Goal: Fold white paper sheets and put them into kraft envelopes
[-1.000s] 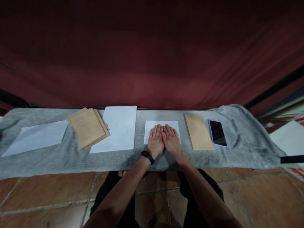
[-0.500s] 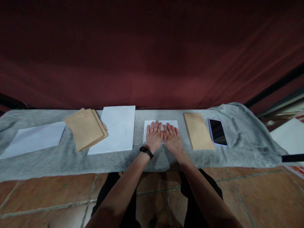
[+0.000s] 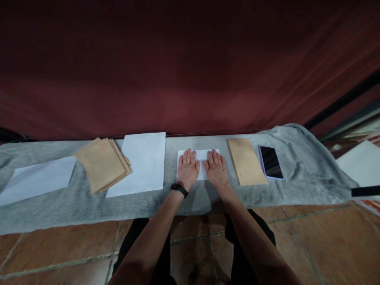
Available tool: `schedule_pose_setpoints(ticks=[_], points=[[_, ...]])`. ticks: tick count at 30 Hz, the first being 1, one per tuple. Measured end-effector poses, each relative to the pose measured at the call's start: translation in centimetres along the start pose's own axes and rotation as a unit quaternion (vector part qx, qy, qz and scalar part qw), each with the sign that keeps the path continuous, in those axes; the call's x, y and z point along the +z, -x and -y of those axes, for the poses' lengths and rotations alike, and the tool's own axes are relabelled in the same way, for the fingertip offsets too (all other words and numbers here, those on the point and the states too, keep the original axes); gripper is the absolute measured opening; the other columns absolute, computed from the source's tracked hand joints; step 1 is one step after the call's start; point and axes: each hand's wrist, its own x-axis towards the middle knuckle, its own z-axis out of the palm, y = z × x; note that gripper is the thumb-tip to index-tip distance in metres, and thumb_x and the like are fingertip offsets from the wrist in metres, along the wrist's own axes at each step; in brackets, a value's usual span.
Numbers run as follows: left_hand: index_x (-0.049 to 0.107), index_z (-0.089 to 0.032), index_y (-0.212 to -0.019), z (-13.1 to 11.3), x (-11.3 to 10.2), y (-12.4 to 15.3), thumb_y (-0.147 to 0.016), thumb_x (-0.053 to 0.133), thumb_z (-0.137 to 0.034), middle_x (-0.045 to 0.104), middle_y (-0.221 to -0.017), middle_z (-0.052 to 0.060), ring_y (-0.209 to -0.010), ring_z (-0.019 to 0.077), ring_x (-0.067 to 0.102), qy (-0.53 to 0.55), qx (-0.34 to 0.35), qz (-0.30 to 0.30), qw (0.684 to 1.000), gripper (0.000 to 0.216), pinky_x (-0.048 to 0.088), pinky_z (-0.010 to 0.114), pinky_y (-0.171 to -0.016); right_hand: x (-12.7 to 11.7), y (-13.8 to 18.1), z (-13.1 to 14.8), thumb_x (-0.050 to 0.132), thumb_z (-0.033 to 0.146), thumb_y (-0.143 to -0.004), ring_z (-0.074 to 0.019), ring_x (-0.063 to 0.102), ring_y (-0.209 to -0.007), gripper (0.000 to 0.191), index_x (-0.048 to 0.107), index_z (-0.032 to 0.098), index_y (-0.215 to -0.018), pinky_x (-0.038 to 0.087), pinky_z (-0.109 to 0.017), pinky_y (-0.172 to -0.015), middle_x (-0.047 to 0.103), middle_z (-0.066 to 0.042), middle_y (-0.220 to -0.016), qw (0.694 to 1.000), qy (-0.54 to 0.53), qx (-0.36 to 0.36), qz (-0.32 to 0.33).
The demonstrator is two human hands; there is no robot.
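A small white sheet of paper [image 3: 202, 165], perhaps folded, lies flat on the grey cloth [image 3: 133, 208] in front of me. My left hand [image 3: 187, 169] presses flat on its left part, fingers stretched out, with a dark band on the wrist. On the right part rests my right hand [image 3: 216, 168], also flat with its fingers out. Between the hands a strip of the paper shows; the rest is partly covered by them. Just right of my right hand lies a stack of brown envelopes [image 3: 247, 162].
Left of the hands is a large white sheet [image 3: 148, 164], partly under a fanned pile of brown envelopes [image 3: 102, 164]. Farther left lies another white sheet [image 3: 38, 178]. A phone [image 3: 271, 162] with a purple edge sits right of the envelope stack. Dark red fabric [image 3: 190, 99] hangs behind.
My hands have slid apart, the left one leftward and the right one slightly rightward, baring the middle of the paper. The view has turned slightly.
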Motion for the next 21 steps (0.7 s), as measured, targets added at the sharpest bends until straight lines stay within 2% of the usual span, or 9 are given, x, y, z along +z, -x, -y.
schedule_pose_setpoints(ticks=[6,14,17,21], points=[[0.035,-0.007,-0.158,1.0,-0.2,0.8,-0.104,0.035,-0.034,0.033,-0.166,0.017,-0.157,0.0263,0.025,-0.019,-0.016,-0.009,1.000,0.060,0.021,0.047,-0.128,0.2,0.2,-1.1,0.034,0.037,-0.107,-0.0333,0.041,-0.148,0.059,0.043,0.000,-0.153,0.031,-0.052,-0.121,0.040,-0.025,-0.160,0.999,0.019,0.017,-0.029],[0.035,-0.003,-0.157,1.4,-1.1,2.5,-0.104,0.032,-0.031,0.033,-0.165,0.021,-0.156,0.0295,0.027,-0.019,-0.035,-0.035,0.999,0.060,0.021,0.051,-0.128,-0.9,0.9,-1.6,0.032,0.031,-0.107,-0.0347,0.038,-0.150,0.059,0.038,-0.003,-0.155,0.032,-0.055,-0.121,0.038,-0.027,-0.160,0.998,0.029,0.029,-0.037],[0.034,-0.004,-0.158,0.5,-1.1,3.9,-0.104,0.033,-0.029,0.031,-0.166,0.018,-0.157,0.0288,0.022,-0.003,0.006,-0.047,0.999,0.060,0.021,0.051,-0.129,-1.2,1.7,-0.2,0.029,0.030,-0.108,-0.0308,0.034,-0.153,0.057,0.038,-0.001,-0.155,0.029,-0.051,-0.124,0.036,-0.023,-0.163,1.000,-0.002,-0.019,-0.014],[0.032,-0.007,-0.159,-0.7,-0.7,5.9,-0.102,0.031,-0.020,0.032,-0.167,0.015,-0.158,0.0258,0.020,0.018,0.078,-0.021,0.997,0.059,0.023,0.050,-0.128,-1.3,3.1,1.4,0.027,0.032,-0.109,-0.0238,0.033,-0.153,0.055,0.042,0.005,-0.155,0.026,-0.043,-0.127,0.039,-0.015,-0.164,0.992,-0.033,-0.109,0.050]])
